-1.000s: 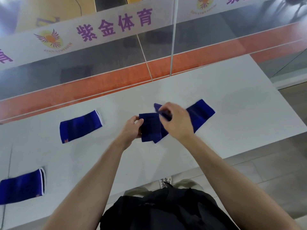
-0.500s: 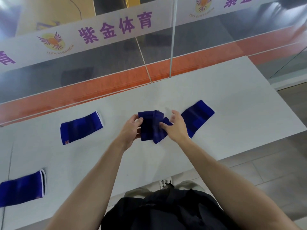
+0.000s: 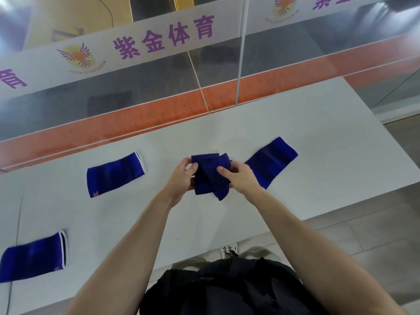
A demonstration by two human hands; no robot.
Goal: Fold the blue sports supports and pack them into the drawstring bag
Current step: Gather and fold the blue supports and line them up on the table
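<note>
Change, right hand: a second ago we see it over the top of the bundle, pinching a flap; now the right hand [image 3: 242,178] sits at the bundle's right side.
Change, bundle: the folded support [image 3: 210,178] looks tighter and more compact than before, with the loose flap laid down.
Change, left hand: the left hand [image 3: 180,176] keeps its place at the bundle's left edge.
Change, other pieces: we find all three flat supports where they lay earlier.
Fingers, left: thumb on the front and the other fingers curled behind, pinching the left edge.
Fingers, right: thumb pressed across the front face; the other fingers wrap behind the cloth.
Position, folded support: between both hands, over the middle of the table [image 3: 318,133]; we cannot tell whether it touches the surface.
Count, supports: four, one folded and three flat.
Flat support, right [image 3: 272,161]: just beside the right hand.
Flat support, middle-left [image 3: 114,173]: well apart from the hands.
Flat support, far left [image 3: 31,258]: near the table's front edge.
Count, hands: two, both bare.
Black fabric [image 3: 227,289]: at the person's waist; we cannot tell whether it is the bag.
</note>
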